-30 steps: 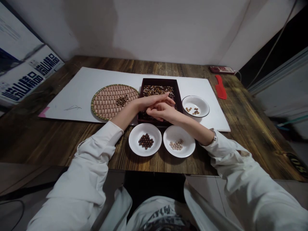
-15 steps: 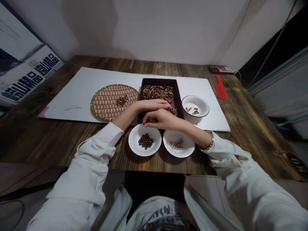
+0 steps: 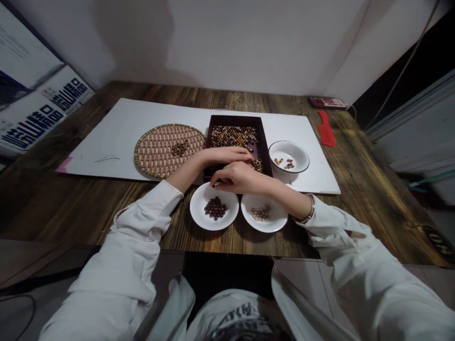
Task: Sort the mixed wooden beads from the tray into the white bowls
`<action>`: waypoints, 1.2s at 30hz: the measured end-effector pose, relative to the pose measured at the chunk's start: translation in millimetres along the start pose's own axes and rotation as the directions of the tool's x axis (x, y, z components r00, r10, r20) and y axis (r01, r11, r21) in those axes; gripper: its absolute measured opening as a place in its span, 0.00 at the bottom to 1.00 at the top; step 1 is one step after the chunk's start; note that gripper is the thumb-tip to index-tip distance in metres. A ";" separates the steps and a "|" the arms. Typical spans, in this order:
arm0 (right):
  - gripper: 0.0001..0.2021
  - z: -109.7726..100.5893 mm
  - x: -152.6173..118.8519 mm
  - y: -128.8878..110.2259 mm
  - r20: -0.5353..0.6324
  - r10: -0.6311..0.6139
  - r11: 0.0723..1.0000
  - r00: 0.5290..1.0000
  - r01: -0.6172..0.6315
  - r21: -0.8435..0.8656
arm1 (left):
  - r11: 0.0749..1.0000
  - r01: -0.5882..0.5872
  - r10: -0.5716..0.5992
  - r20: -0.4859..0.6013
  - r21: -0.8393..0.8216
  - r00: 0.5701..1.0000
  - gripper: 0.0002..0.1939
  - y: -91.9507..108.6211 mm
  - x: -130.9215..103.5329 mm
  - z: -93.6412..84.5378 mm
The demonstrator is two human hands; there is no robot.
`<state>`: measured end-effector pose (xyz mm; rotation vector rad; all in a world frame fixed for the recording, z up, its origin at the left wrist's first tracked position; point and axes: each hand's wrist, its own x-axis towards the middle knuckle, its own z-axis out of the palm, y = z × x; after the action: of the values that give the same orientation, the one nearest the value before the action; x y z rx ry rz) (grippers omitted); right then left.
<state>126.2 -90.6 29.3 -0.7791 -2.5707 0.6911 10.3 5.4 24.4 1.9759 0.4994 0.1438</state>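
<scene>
Two hands: I am watching both working at the dark tray (image 3: pixel 265 142), my landmark for everything below.
Tray: rectangular, dark maroon, straight-walled; its long axis is running away from me toward the wall, and mixed round beads (image 3: pixel 232 135), brown, tan and cream, are filling its far half.
Left hand (image 3: pixel 227 154): lying across the tray's near half, palm down, fingers loosely flat and pointing right; I cannot tell whether it is holding anything.
Right hand (image 3: pixel 240 177): hovering at the tray's near edge, fingers curled narrow and pinching toward the left; what it is gripping is too small to tell.
Dark-bead dish (image 3: pixel 199 213): round, white, glossy, sitting just in front of the tray's near-left corner, under the right fingertips, holding a heap of dark brown beads.
Pale-bead dish (image 3: pixel 275 218): same make, just in front of the near-right corner, holding cream beads.
Bowl (image 3: pixel 298 151): white, dark-rimmed, just right of the tray.
Woven tray (image 3: pixel 156 151): round, flat, wicker, just left.
</scene>
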 end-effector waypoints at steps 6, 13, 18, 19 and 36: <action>0.08 3.0 0.6 1.9 -0.018 -0.053 0.995 0.998 0.051 -0.090 | 0.994 0.013 -0.015 0.023 0.109 1.000 0.18 3.4 -1.6 -1.7; 0.08 3.8 0.2 3.4 -0.025 -0.090 0.990 0.996 0.087 -0.112 | 0.997 -0.010 0.007 0.043 0.082 0.999 0.18 -3.5 1.5 -3.1; 0.08 3.3 0.4 2.4 -0.021 -0.085 0.989 0.996 0.082 -0.124 | 0.999 0.021 -0.023 0.056 0.033 0.998 0.18 -4.6 2.3 -1.2; 0.09 3.1 0.5 2.1 -0.014 -0.086 0.990 0.996 0.084 -0.117 | 0.999 0.023 -0.024 0.056 0.027 0.998 0.18 -5.1 2.5 -1.1; 0.08 4.0 1.0 2.7 -0.019 -0.094 0.988 0.995 0.091 -0.124 | 0.992 0.054 -0.049 0.049 -0.118 0.998 0.20 -3.3 2.5 2.1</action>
<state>124.7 -89.5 24.7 -0.6965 -2.6274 0.4958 12.3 6.0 20.2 1.8440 0.4998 0.0931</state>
